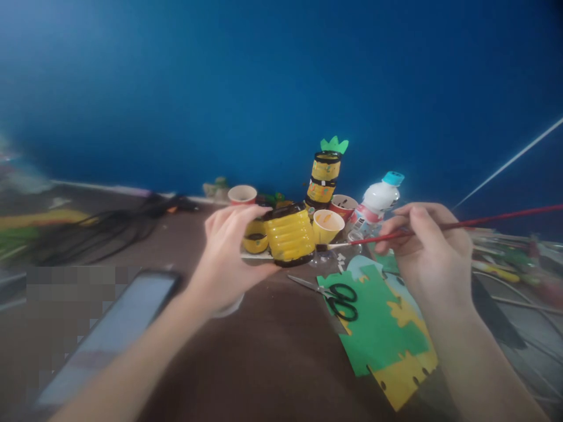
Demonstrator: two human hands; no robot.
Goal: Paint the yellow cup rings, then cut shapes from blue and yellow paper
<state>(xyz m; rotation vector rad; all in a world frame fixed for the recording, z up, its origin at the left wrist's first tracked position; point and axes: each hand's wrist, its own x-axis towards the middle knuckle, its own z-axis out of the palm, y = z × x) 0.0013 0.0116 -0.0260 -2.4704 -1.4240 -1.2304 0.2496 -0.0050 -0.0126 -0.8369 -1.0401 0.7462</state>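
My left hand (pixel 231 255) grips a ribbed yellow container (pixel 290 235) with black painted ends, tilted above the table. In my right hand (pixel 424 243) is a thin red paintbrush (pixel 396 234), its dark bristles pointing left, close to the container's right edge. Just behind that edge stands a pale yellow paper cup (pixel 328 227) with paint stains inside. Below the brush, scissors with black handles (pixel 343 302) lie partly on cut green paper (pixel 378 319). A second yellow-and-black piece (pixel 255 239) shows partly behind my left fingers.
At the back stand a yellow-and-black decorated tower (pixel 323 179) with a green paper crown, a white bottle (pixel 380 196) with a blue cap, and a paper cup (pixel 242 194). A phone-like slab (pixel 118 328) lies at left, near dark cables (pixel 127 228). Behind rises a blue wall (pixel 220 88).
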